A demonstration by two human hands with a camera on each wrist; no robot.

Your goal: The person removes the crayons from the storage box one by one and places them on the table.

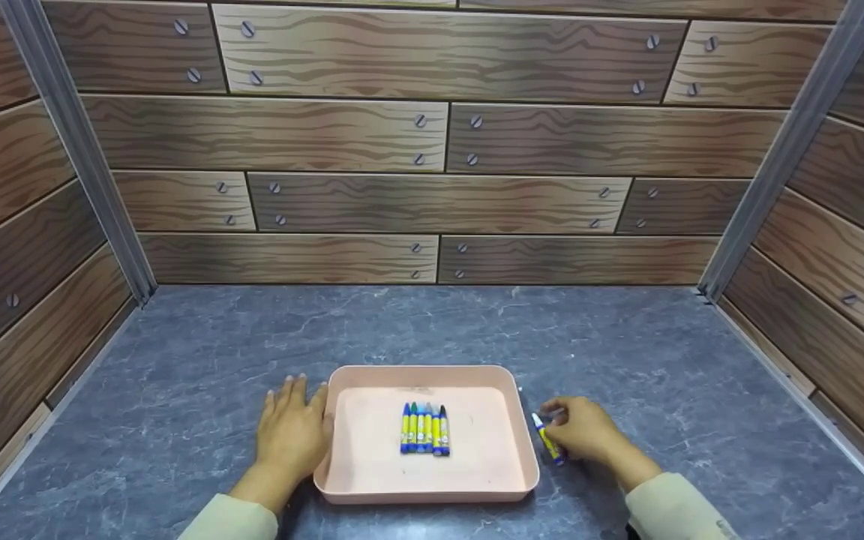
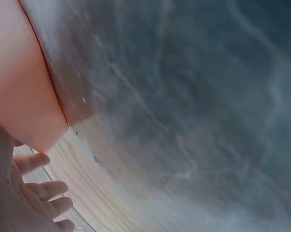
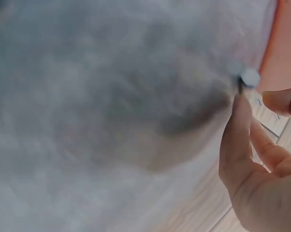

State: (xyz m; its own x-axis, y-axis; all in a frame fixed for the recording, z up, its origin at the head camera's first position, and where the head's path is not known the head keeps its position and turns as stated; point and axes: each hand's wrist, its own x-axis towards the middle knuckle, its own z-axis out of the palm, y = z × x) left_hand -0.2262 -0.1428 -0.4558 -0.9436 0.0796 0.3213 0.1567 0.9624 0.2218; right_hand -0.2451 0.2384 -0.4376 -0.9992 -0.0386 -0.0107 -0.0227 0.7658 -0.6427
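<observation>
A shallow pink tray [image 1: 477,435] lies on the table, and several crayons [image 1: 424,429] with yellow-and-blue wrappers stand side by side in a row at its middle. My left hand [image 1: 293,431] rests at the tray's left wall, fingers extended and spread; the left wrist view shows the fingers beside the tray corner [image 2: 24,82]. Outside the right wall lies a white-tipped crayon [image 1: 548,441], slanted. My right hand [image 1: 586,431] is at this crayon, one fingertip touching it. In the right wrist view, a gap shows between that digit and another near the crayon's end [image 3: 250,77].
The table [image 1: 432,322] has a dark blue-grey marbled top. Wood-plank patterned walls [image 1: 432,202] enclose it at the back and both sides, with grey metal posts [image 1: 769,157] at the rear corners. The tray's raised rim stands between the two hands.
</observation>
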